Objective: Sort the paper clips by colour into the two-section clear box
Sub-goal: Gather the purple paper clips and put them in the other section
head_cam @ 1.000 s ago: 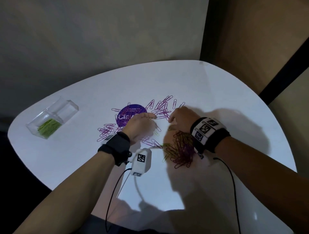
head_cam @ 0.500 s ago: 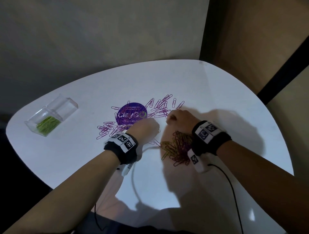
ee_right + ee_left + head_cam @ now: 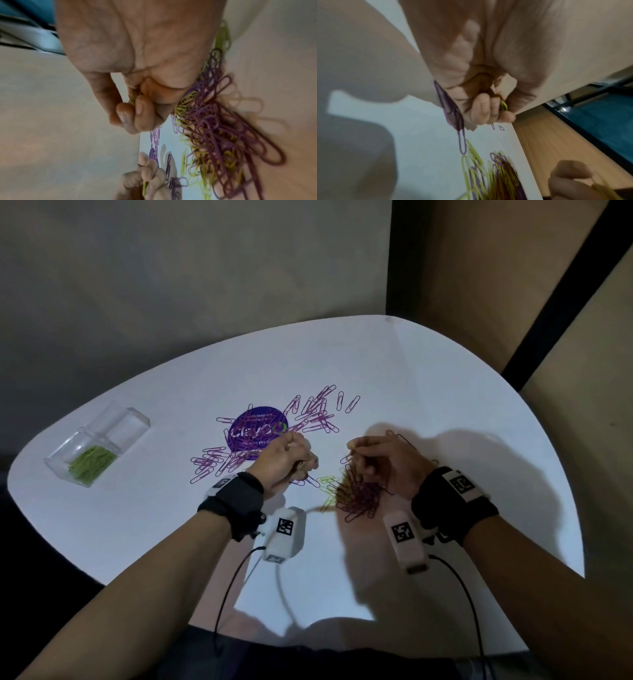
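A mixed heap of purple and green paper clips lies on the white table between my hands. Loose purple clips spread around a round purple lid further back. My left hand is curled and pinches green clips. My right hand hovers over the heap and pinches green clips between thumb and fingers. The clear two-section box stands at the far left; its near section holds green clips, its far section looks empty.
The table edge curves close on the left and near sides. Camera cables trail from both wrists over the near edge. A wall and a wooden panel stand behind the table.
Both hands have drawn back from the scattered purple clips towards the near heap and turned palm inward, fingers now pinching green clips.
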Motion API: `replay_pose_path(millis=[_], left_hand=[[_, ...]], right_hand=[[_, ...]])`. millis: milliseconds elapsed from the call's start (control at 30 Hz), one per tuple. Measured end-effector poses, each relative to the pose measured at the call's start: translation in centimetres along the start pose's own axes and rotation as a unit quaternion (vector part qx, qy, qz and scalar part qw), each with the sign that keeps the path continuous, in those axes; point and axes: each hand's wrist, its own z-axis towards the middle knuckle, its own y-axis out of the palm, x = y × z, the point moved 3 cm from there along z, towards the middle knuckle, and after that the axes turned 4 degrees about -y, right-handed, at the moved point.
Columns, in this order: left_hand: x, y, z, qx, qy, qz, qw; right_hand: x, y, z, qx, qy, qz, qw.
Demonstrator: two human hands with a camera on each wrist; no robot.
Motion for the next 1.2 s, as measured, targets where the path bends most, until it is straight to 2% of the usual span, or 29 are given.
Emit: replay_pose_path(millis=[100,167,233,300,333,367,433,467,533,600,800,867,900,1000,1067,1133,1200], left_hand=[[-0.8,0.9,-0.5,-0.038,-0.063,-0.107,0.992],[-1.2,1.2,-0.6,-0.044,-0.088,-0.133,0.986],[-1.3,1.3,-0.4,-0.019,-0.085,-0.080,0.993],[-1.0,1.3,-0.5,0.024,-0.028,0.077,0.996],[-0.8,1.4,-0.5,0.038,0.008,0.169,0.985],[-0.6,1.5,-0.5,0.045,0.041,0.265,0.962],[-0.4,1.8,-0.7,0.055,0.092,0.432,0.895],[-0.4,2.0,-0.8,0.055,0.113,0.482,0.867],[-0.5,2.3,-0.9,0.052,0.144,0.507,0.848],[-0.5,2.4,-1.0,0.046,0.164,0.512,0.842],[-0.3,3.0,-1.1,-0.031,0.138,0.568,0.811],[-0.3,2.9,-1.2,-0.036,0.146,0.548,0.823],[-0.5,2.8,-1.2,-0.032,0.146,0.526,0.837],[-1.0,2.3,-1.4,-0.015,0.079,0.340,0.937],[-1.3,2.1,-1.7,0.002,0.019,0.194,0.981],[-1.2,1.9,-2.2,0.017,-0.011,0.061,0.998],[-1.4,1.6,-2.6,0.025,-0.049,-0.082,0.995]], right_hand=[[0.4,0.0,-0.9,0.007,0.015,0.100,0.995],[0.3,0.0,-1.4,0.002,0.011,0.124,0.992],[0.3,-0.2,-1.5,0.011,0.025,0.088,0.996],[0.4,-0.7,-1.2,0.039,0.001,-0.049,0.998],[0.3,-0.8,-1.1,0.044,-0.044,-0.177,0.982],[0.4,-0.7,-1.1,0.040,-0.092,-0.323,0.941],[0.8,-0.1,-1.5,0.027,-0.134,-0.551,0.823],[1.0,0.1,-1.9,0.026,-0.130,-0.619,0.774],[1.4,0.4,-2.7,0.029,-0.117,-0.690,0.713],[1.6,0.2,-3.2,0.040,-0.113,-0.702,0.702],[0.6,0.3,-3.3,0.015,-0.091,-0.729,0.678],[0.1,0.9,-2.7,0.014,-0.108,-0.722,0.684],[0.0,1.2,-2.2,0.012,-0.112,-0.718,0.687],[0.4,2.1,-1.1,0.011,-0.118,-0.721,0.682],[0.7,2.9,-0.5,0.010,-0.129,-0.735,0.666],[1.0,3.7,-0.3,-0.010,-0.121,-0.757,0.642],[1.2,4.2,-0.3,-0.036,-0.110,-0.779,0.616]])
